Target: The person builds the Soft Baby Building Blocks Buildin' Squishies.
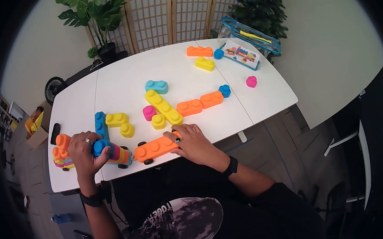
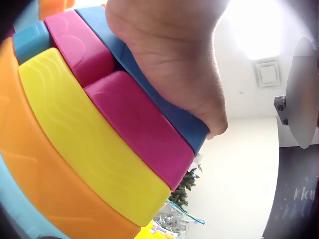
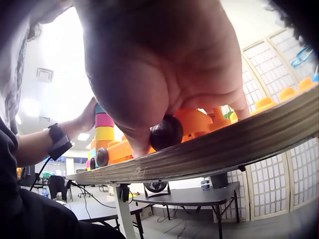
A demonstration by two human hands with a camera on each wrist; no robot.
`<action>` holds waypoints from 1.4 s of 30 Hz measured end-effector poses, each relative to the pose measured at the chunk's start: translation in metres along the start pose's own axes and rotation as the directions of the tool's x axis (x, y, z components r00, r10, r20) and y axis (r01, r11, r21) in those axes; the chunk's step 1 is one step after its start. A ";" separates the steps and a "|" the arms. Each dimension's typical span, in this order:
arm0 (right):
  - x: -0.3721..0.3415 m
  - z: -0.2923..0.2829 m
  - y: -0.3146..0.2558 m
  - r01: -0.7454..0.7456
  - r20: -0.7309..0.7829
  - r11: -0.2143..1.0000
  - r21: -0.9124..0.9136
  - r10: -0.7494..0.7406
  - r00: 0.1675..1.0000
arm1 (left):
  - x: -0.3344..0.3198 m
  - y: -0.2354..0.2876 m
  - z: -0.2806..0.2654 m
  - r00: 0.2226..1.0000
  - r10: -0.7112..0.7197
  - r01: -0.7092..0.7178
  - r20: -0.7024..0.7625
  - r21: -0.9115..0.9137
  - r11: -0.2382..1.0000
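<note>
One wagon [image 1: 123, 154] stacked, the orange wagon [image 1: 154, 149] bare where it shows.
My left hand [image 1: 82, 152] grips the stack's top, my right hand [image 1: 197, 145] the orange wagon's end; beyond, loose blocks [image 1: 164, 107] lie unstacked on the table [image 1: 217, 127].

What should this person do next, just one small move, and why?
Perhaps have the right grip reach for the yellow block beside the pink block: it sits just beyond the orange wagon, whose visible top carries no block, while the stack under the left grip is several layers high.
</note>
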State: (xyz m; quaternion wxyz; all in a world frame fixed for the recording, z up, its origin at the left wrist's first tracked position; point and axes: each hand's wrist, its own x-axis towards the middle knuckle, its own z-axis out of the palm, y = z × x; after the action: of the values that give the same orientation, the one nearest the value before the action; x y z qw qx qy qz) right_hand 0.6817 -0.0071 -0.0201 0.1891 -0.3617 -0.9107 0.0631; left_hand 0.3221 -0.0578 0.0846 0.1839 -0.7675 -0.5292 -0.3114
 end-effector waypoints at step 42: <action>0.004 -0.010 -0.001 0.024 0.059 1.000 -0.005 -0.023 0.998 | 0.003 0.003 -0.003 1.000 -0.014 0.013 -0.019 -0.013 1.000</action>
State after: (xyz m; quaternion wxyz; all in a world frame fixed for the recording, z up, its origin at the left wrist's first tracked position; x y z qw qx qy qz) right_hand 0.6821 -0.0056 -0.0094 0.1621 -0.3496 -0.9202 0.0689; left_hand 0.3247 -0.0588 0.0884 0.1819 -0.7621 -0.5307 -0.3232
